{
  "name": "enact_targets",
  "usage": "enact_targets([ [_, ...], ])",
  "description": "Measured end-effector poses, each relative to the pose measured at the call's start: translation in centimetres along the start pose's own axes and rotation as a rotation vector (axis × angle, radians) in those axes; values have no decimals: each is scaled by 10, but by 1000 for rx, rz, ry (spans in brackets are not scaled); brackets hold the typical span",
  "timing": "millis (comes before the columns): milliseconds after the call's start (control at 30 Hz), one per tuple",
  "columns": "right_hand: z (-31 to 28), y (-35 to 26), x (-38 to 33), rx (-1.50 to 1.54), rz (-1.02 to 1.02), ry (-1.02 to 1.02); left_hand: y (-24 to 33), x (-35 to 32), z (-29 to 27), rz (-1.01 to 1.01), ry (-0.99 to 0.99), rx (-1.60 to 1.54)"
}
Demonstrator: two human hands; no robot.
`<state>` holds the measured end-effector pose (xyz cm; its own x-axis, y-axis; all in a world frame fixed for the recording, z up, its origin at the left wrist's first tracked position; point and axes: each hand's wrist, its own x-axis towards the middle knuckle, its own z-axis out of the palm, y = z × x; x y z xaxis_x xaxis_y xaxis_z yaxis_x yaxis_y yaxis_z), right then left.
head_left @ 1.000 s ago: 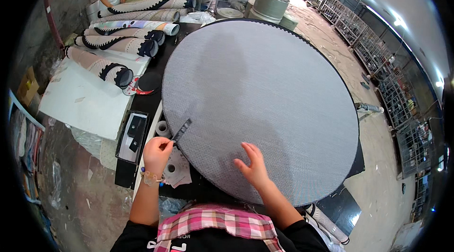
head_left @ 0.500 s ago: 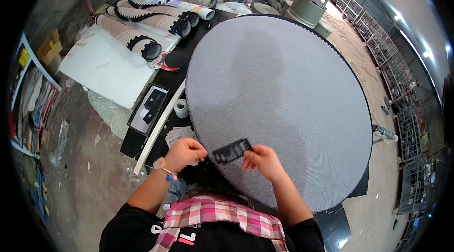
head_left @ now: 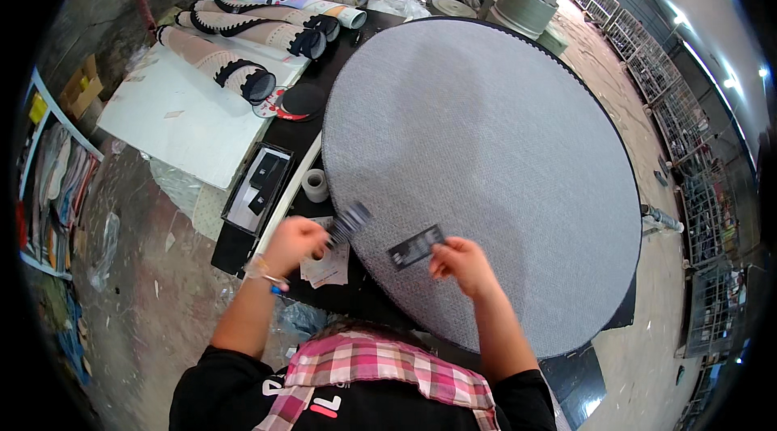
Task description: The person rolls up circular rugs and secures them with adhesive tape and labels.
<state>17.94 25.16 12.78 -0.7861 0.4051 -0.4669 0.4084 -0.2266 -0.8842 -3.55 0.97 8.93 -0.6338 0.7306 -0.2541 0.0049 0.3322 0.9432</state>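
Observation:
My right hand [head_left: 463, 266] pinches one end of a black rectangular label [head_left: 413, 247] with pale print, held over the near part of a round grey rug [head_left: 494, 148]. Between the fingers of my left hand [head_left: 296, 246] is a second dark label [head_left: 351, 222] with pale stripes, smeared by motion, at the rug's left edge. The two labels are apart. Below my left hand, printed papers [head_left: 330, 267] lie on the black table, partly covered by it. A roll of white tape [head_left: 315, 186] stands just beyond that hand.
A black box [head_left: 259, 188] with dark pieces inside sits at the left, beside a long pale strip. Rolled rugs [head_left: 218, 63] lie on a white board [head_left: 174, 123] at the far left. Shelving [head_left: 48, 180] stands at the left, wire racks [head_left: 688, 172] at the right. A person's arm shows at the far top.
One label showed in my right hand before; now each hand holds one, my left hand's label having come into view. My hands have moved apart, the right slightly rightward, the left slightly leftward.

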Motion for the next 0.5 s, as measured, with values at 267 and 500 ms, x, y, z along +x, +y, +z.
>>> enact_targets([
  [267, -89, -19, -5, 464, -340, 523, -55, 44, -120, -42, 681, 651],
  [500, -84, 118, -121, -1008, -460, 509, -9, -5, 62, 848, -25, 869],
])
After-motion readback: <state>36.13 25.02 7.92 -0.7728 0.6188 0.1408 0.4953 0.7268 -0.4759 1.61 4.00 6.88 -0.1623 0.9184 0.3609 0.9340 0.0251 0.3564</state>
